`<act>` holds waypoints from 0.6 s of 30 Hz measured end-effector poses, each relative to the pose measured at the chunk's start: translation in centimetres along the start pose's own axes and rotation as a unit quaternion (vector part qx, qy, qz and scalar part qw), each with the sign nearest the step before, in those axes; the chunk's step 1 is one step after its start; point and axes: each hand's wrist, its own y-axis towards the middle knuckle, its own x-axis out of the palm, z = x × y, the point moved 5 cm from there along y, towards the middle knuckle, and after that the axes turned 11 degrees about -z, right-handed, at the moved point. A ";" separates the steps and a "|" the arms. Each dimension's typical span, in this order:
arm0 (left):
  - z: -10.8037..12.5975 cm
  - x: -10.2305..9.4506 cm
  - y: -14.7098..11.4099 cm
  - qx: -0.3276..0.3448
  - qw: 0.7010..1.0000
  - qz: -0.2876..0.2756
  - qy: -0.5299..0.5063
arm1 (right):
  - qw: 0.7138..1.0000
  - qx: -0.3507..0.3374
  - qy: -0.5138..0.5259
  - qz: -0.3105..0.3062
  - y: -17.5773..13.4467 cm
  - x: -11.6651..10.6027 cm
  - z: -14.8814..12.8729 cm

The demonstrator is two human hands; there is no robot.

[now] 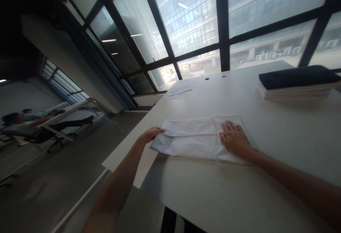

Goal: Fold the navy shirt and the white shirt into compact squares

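A white cloth, folded into a long strip, lies on the white table in front of me. Its right end has been turned over into a flap. My left hand pinches the left end of the cloth, which is lifted slightly off the tabletop and casts a shadow. On the right flap my right hand rests flat, palm down with fingers spread. Which garment or linen the cloth is, I cannot tell.
A stack of folded cloths, topped by a dark folded cloth, sits at the back right. Papers lie near the table's far left edge. Large windows rise behind. A person reclines on a chair at far left.
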 end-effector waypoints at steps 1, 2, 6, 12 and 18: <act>1.0 0.2 -0.3 0.021 0.999 -0.023 -0.022 | 1.000 0.001 0.001 0.002 0.0 0.0 -0.1; 2.3 0.3 -0.7 0.047 0.997 -0.045 -0.042 | 1.000 0.002 0.002 0.003 0.0 -0.1 -0.1; 8.6 0.9 -1.9 0.118 0.991 -0.068 -0.012 | 1.000 0.003 0.008 0.006 0.1 -0.1 -0.1; 16.4 8.5 -0.5 0.111 0.961 -0.045 0.249 | 1.000 0.002 0.006 0.005 0.2 0.0 0.0; 16.4 19.7 1.8 0.176 0.903 -0.041 0.391 | 1.000 0.002 0.014 0.007 0.2 -0.1 -0.2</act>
